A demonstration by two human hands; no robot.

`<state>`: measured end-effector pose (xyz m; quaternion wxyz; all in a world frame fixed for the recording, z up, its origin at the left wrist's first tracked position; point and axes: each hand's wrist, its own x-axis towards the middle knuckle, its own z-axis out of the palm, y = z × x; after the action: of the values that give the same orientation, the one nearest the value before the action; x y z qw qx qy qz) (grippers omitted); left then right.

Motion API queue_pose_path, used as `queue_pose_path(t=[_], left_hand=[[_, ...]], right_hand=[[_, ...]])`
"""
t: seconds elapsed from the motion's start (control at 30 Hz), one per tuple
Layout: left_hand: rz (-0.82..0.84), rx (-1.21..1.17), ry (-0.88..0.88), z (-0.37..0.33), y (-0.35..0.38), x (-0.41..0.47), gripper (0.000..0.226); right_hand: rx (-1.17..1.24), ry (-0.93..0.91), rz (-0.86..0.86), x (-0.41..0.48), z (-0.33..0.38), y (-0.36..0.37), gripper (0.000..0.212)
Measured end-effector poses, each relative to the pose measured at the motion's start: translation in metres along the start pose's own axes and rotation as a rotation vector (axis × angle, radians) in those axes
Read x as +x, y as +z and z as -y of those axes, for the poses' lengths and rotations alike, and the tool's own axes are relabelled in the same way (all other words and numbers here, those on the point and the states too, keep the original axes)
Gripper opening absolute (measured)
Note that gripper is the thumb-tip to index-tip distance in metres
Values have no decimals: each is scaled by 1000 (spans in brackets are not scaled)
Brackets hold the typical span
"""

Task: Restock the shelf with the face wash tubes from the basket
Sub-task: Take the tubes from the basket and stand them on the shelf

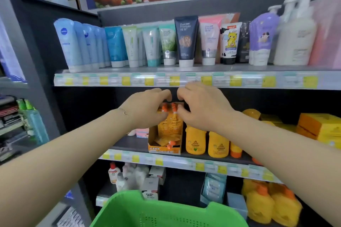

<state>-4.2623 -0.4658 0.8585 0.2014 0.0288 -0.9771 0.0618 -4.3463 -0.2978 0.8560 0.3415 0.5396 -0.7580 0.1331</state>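
Face wash tubes [186, 40] stand cap-down in a row on the top shelf [184, 80], from pale blue ones at the left to a dark navy and a pink one in the middle. On the shelf below, both hands meet at a bunch of orange spouted pouches [170, 122] standing in an open orange display box [163, 150]. My left hand [147, 108] curls round the pouches' left side near their caps. My right hand [201, 107] pinches their right side. The green basket [129, 206] sits at the bottom; no tubes show in the part I see.
Yellow bottles [195, 142] and yellow boxes [321, 127] fill the middle shelf to the right of the display box. Pump bottles [295, 38] stand at the top right. The bottom shelf holds small bottles, boxes and yellow refill bags [273, 206]. Another shelving unit stands at the left.
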Motion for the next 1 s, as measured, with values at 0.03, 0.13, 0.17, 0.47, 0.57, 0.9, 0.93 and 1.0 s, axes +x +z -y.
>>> queue_pose_path(t=[0.03, 0.13, 0.17, 0.47, 0.57, 0.9, 0.93, 1.0], left_hand=[[13, -17, -2, 6, 4, -7, 31], [53, -54, 16, 21, 19, -29, 30], [67, -58, 17, 25, 26, -35, 29], [212, -142, 122, 34, 91, -87, 38], [246, -184, 144, 24, 116, -99, 34], [489, -191, 165, -12, 191, -128, 38], [520, -194, 165, -17, 197, -132, 39], [587, -204, 150, -28, 212, -142, 39]], right_hand=[[5, 9, 5, 0, 9, 5, 21], [2, 55, 38, -3, 34, 23, 23], [-9, 68, 42, -6, 42, 29, 23], [12, 147, 175, -58, 91, 83, 17], [29, 163, 241, -80, 98, 97, 20], [76, 237, 520, -170, 105, 143, 26], [83, 250, 544, -178, 106, 147, 28], [112, 291, 596, -193, 105, 154, 30]])
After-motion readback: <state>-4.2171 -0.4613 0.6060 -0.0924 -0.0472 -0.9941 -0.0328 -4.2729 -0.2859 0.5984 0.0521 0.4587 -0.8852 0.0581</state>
